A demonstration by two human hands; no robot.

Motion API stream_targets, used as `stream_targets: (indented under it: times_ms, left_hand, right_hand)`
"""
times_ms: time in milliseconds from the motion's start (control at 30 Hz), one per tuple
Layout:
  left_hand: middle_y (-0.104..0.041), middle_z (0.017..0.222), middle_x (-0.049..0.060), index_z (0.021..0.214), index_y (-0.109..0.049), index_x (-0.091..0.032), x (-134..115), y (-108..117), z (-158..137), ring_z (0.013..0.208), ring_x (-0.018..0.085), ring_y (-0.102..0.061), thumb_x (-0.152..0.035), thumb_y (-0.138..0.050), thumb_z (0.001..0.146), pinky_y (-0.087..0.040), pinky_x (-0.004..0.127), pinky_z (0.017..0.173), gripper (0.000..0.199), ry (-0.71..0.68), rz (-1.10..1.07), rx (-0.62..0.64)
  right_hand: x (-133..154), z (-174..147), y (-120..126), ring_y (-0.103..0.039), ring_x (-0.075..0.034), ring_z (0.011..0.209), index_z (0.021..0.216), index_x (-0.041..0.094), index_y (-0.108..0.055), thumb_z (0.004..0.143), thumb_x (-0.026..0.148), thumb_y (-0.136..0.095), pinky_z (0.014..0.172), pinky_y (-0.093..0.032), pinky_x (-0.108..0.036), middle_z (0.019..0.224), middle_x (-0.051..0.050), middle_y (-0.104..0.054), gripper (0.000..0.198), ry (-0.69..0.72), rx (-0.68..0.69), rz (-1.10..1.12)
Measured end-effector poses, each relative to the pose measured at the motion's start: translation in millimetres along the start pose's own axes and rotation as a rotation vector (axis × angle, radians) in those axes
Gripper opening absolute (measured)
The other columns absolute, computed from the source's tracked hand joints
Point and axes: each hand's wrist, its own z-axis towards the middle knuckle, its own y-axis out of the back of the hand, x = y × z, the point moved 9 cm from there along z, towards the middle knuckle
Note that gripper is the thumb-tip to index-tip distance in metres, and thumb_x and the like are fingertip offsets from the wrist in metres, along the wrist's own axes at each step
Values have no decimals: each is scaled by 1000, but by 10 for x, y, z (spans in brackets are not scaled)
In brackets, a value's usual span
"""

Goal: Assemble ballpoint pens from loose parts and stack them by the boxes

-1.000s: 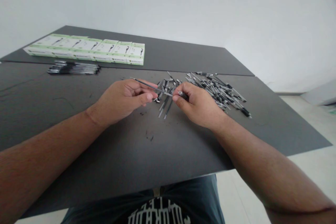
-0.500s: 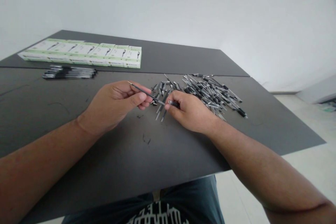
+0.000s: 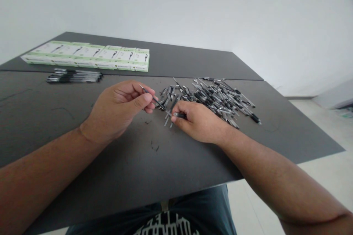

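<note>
My left hand (image 3: 124, 104) is closed in a pinch on a slim pen refill (image 3: 158, 103), its metal tip pointing up and left. The refill slants down to the right, its clear tail end reaching the fingertips of my right hand (image 3: 194, 119). Those fingers are also closed around a short black piece (image 3: 180, 115) with a clear end; most of it is hidden in the hand, and I cannot tell if it is a cap or a barrel. Just behind the right hand lies a loose heap of pen parts (image 3: 217, 99), with small caps and refills at its left side.
Several white and green pen boxes (image 3: 96, 58) stand in a row at the back left of the dark table (image 3: 132, 176). In front of them lies a bundle of pens (image 3: 74, 76). Thin dark scraps (image 3: 154, 147) lie near the middle. A white wall rises behind the table.
My right hand has dropped a little toward me, and the refill slants more steeply. My left hand has shifted slightly up and left, still pinching the refill.
</note>
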Motion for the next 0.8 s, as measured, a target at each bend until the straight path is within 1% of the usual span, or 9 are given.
stream_targets:
  times_ms: [67, 200, 400, 467, 600, 800]
  left_hand:
    - [-85, 89, 1, 94, -85, -21, 17, 8, 4, 70, 14, -77, -35, -100, 90, -64, 29, 70, 21, -6, -1, -8]
    - [-86, 93, 4, 92, -85, -24, 31, 8, -8, 72, 16, -76, -49, -97, 94, -64, 33, 72, 28, -14, 27, 2]
    - [-83, 87, 4, 96, -85, -25, 23, 5, -33, 73, 19, -76, -59, -94, 97, -65, 34, 74, 36, -20, 78, 15]
    - [-84, 89, 5, 98, -85, -24, 18, 1, -37, 74, 19, -76, -61, -92, 98, -65, 34, 74, 38, -29, 90, 24]
    - [-87, 99, 7, 97, -83, -23, 0, -1, -46, 75, 18, -77, -61, -93, 98, -67, 35, 74, 39, -34, 96, 16]
    - [-86, 96, 5, 92, -80, -23, -38, 20, -53, 73, 17, -75, -54, -92, 98, -65, 35, 74, 34, -59, 126, -41]
  right_hand:
    - [6, 2, -6, -60, -19, 83, 102, 24, -70, 106, 24, -75, 81, -43, -32, 94, -1, -74, 6, 3, 7, 0]
    - [2, 0, -15, -59, -19, 83, 102, 24, -69, 106, 24, -75, 81, -42, -32, 93, -1, -73, 7, 3, 15, 3]
    - [2, -11, -39, -59, -19, 82, 104, 24, -69, 105, 25, -73, 81, -42, -32, 92, 0, -71, 4, 17, 24, 3]
    - [-8, -12, -45, -60, -19, 82, 104, 24, -69, 105, 26, -73, 81, -42, -32, 91, 0, -72, 4, 16, 26, 2]
    - [-20, -14, -53, -60, -19, 81, 105, 24, -70, 105, 28, -71, 80, -42, -33, 90, 0, -71, 4, 21, 31, -2]
    - [-25, -18, -55, -60, -19, 79, 103, 25, -69, 105, 29, -69, 77, -42, -33, 88, 0, -72, 4, 26, 31, 2]
